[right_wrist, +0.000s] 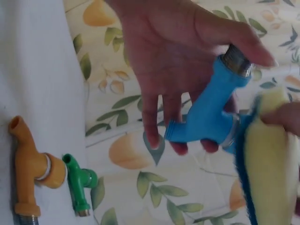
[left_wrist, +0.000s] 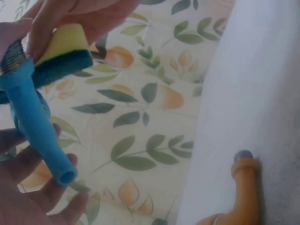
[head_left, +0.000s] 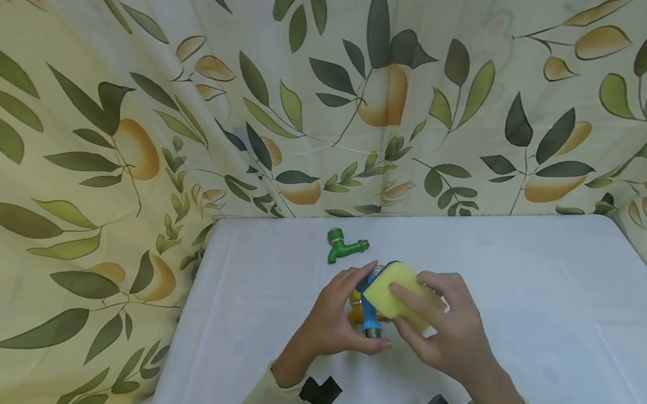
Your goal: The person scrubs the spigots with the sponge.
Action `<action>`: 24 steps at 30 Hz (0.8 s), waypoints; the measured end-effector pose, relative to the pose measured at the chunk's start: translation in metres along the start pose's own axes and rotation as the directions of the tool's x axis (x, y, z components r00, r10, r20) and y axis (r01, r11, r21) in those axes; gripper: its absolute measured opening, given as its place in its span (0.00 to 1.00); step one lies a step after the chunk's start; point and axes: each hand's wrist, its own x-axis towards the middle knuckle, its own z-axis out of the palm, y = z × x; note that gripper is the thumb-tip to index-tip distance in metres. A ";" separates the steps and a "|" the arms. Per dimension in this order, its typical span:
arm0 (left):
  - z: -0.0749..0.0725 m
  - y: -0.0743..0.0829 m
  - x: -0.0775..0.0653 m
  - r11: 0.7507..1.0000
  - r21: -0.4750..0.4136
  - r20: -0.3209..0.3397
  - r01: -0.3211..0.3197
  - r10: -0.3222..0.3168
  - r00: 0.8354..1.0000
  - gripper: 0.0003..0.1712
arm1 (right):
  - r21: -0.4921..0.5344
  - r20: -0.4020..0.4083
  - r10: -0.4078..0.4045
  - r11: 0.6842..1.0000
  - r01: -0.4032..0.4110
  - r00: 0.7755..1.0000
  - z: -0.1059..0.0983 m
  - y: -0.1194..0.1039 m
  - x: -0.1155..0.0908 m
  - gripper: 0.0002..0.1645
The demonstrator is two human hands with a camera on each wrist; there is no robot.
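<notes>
My left hand holds a blue plastic tap up over the table, its thumb at the threaded metal end and its fingers spread along the other side. A yellow sponge with a dark scouring layer is pinched between the thumb and fingers of my right hand. In the right wrist view the scouring side lies against the tap's handle end. Below the hands, an orange-yellow tap lies on the table, mostly hidden in the head view.
A green tap lies on the white table beyond the hands. Cloth with a leaf and fruit print hangs behind the table's far edge and along its left side.
</notes>
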 end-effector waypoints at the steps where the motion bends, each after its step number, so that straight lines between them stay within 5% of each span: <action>1: 0.000 0.000 0.000 1.000 -0.007 0.008 0.000 0.000 1.000 0.67 | 0.002 0.012 0.009 1.000 -0.009 1.000 -0.001 0.000 -0.001 0.29; 9: -0.001 -0.003 -0.002 0.999 -0.048 0.074 -0.014 0.018 0.997 0.74 | 0.077 0.082 0.129 0.988 -0.136 0.988 0.000 -0.005 0.000 0.33; 13: -0.003 -0.004 -0.004 0.995 -0.096 0.094 0.003 0.006 0.996 0.56 | 0.073 0.070 0.143 0.986 -0.148 0.987 0.003 -0.006 0.001 0.33; 18: -0.007 -0.008 -0.002 0.993 -0.114 0.030 -0.041 0.045 0.999 0.30 | 0.125 0.095 0.162 0.977 -0.173 0.982 0.002 -0.006 0.001 0.30; 21: -0.007 -0.008 0.000 0.991 -0.125 -0.016 -0.052 0.050 0.999 0.30 | 0.100 0.156 0.241 0.961 -0.258 0.958 -0.002 -0.008 0.001 0.26; 24: -0.004 -0.006 0.001 0.996 -0.072 -0.090 -0.042 0.036 0.995 0.29 | 0.038 0.236 0.335 0.935 -0.353 0.912 -0.006 -0.015 0.003 0.32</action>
